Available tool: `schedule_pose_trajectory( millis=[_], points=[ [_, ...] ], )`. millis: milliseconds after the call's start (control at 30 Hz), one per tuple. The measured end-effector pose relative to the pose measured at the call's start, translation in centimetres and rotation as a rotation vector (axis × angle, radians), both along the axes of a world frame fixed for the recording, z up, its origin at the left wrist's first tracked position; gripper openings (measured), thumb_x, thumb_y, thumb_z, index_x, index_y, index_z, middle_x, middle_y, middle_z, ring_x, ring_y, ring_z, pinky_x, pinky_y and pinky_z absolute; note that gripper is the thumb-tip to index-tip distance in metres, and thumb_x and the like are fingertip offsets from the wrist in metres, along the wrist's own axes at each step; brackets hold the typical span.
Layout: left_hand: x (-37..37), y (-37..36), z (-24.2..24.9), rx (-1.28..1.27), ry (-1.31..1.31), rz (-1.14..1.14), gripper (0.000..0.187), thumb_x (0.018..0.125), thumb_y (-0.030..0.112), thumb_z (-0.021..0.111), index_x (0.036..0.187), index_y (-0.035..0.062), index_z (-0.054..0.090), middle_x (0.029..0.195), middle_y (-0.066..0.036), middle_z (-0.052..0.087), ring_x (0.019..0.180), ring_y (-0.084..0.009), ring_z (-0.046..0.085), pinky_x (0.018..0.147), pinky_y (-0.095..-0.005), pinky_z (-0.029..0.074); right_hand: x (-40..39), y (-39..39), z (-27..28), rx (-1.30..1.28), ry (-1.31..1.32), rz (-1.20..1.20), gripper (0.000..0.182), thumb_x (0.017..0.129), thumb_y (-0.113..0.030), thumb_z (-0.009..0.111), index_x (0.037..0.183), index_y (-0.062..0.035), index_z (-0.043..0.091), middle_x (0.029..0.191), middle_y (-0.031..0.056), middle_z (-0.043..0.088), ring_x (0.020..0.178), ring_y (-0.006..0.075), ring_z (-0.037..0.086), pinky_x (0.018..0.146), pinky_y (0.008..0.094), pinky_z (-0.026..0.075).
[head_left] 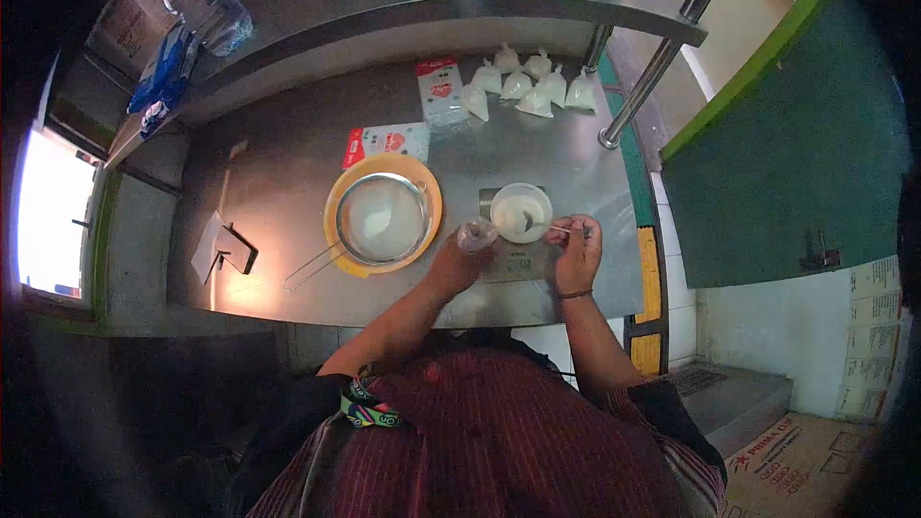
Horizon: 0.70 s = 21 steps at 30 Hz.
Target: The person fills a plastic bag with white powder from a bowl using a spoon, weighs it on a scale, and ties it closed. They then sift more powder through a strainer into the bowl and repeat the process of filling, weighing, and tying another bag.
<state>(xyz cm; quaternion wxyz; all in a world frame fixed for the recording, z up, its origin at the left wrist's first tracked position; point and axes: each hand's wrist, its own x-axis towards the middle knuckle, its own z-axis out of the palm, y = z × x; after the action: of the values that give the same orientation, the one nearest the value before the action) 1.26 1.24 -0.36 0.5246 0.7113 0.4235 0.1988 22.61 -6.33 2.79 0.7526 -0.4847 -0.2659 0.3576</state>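
1. I'm seeing the sieve (384, 221) sitting in the orange bowl (338, 194), far left.
2. My left hand (459, 264) is gripping a small plastic bag (477, 234) beside the white bowl (521, 212).
3. My right hand (577, 251) is pinching a spoon (539, 226) dipping into that bowl.
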Motion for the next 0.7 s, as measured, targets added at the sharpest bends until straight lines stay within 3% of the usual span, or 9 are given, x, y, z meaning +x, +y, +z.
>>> schedule_pose_trajectory(
  millis=[67, 167, 300, 467, 500, 567, 700],
  points=[
    [0.2, -1.4, 4.6, 0.188, 0.093, 0.061, 0.030, 0.092, 0.030, 0.064, 0.111, 0.0066, 0.064, 0.107, -0.016, 0.068, 0.098, -0.0366, 0.065, 0.086, -0.0441, 0.051, 0.1, -0.1, 0.5, 0.018, 0.032, -0.024, 0.020, 0.106, -0.022, 0.046, 0.110, -0.0021, 0.049, 0.093, 0.0108, 0.063, 0.072, 0.0149, 0.062, 0.069, 0.0288, 0.053],
    [0.6, -1.5, 6.3, 0.219, 0.147, 0.069, 0.028, 0.093, 0.029, 0.063, 0.111, 0.0073, 0.064, 0.106, -0.016, 0.068, 0.099, -0.0363, 0.065, 0.085, -0.0437, 0.051, 0.6, -0.1, 0.7, -0.016, -0.048, -0.037, 0.020, 0.106, -0.022, 0.047, 0.111, -0.0027, 0.048, 0.093, 0.0112, 0.064, 0.071, 0.0151, 0.063, 0.069, 0.0286, 0.053],
    [0.2, -1.1, 4.4, 0.150, 0.102, 0.070, 0.030, 0.092, 0.029, 0.065, 0.111, 0.0059, 0.063, 0.104, -0.018, 0.068, 0.097, -0.0368, 0.065, 0.085, -0.0437, 0.051, 0.9, 0.2, 0.3, -0.003, -0.045, -0.074, 0.020, 0.106, -0.023, 0.047, 0.111, -0.0035, 0.048, 0.093, 0.0111, 0.064, 0.070, 0.0155, 0.063, 0.069, 0.0286, 0.053],
    [-0.1, -1.1, 4.1, -0.027, 0.101, 0.144, 0.038, 0.086, 0.031, 0.074, 0.109, 0.0023, 0.063, 0.101, -0.016, 0.069, 0.093, -0.0292, 0.067, 0.083, -0.0404, 0.052, 1.3, 0.3, -0.2, 0.011, 0.012, -0.057, 0.020, 0.106, -0.024, 0.048, 0.111, -0.0043, 0.048, 0.094, 0.0114, 0.064, 0.070, 0.0163, 0.064, 0.067, 0.0293, 0.053],
    [-0.2, -1.1, 4.2, -0.027, 0.100, 0.146, 0.038, 0.086, 0.031, 0.074, 0.109, 0.0023, 0.063, 0.101, -0.016, 0.069, 0.093, -0.0292, 0.067, 0.083, -0.0404, 0.052, 1.3, 0.3, -0.3, 0.011, 0.011, -0.056, 0.020, 0.106, -0.024, 0.048, 0.111, -0.0043, 0.048, 0.094, 0.0114, 0.064, 0.070, 0.0163, 0.064, 0.067, 0.0293, 0.053],
    [-0.4, -1.2, 4.4, 0.250, 0.177, 0.049, 0.038, 0.087, 0.033, 0.075, 0.105, 0.0021, 0.062, 0.098, -0.013, 0.069, 0.090, -0.0253, 0.068, 0.079, -0.0390, 0.053, 1.6, 0.3, -0.7, 0.015, 0.032, -0.055, 0.020, 0.106, -0.024, 0.048, 0.113, -0.0050, 0.048, 0.094, 0.0115, 0.064, 0.069, 0.0168, 0.064, 0.067, 0.0297, 0.053],
    [-0.5, -1.5, 5.9, 0.174, 0.012, 0.101, 0.037, 0.090, 0.032, 0.072, 0.107, 0.0014, 0.059, 0.093, -0.013, 0.069, 0.084, -0.0232, 0.068, 0.073, -0.0381, 0.054, 1.8, 0.4, -0.3, 0.019, 0.085, -0.058, 0.019, 0.106, -0.024, 0.047, 0.113, -0.0053, 0.048, 0.094, 0.0116, 0.063, 0.069, 0.0174, 0.064, 0.066, 0.0302, 0.053]
  ],
)
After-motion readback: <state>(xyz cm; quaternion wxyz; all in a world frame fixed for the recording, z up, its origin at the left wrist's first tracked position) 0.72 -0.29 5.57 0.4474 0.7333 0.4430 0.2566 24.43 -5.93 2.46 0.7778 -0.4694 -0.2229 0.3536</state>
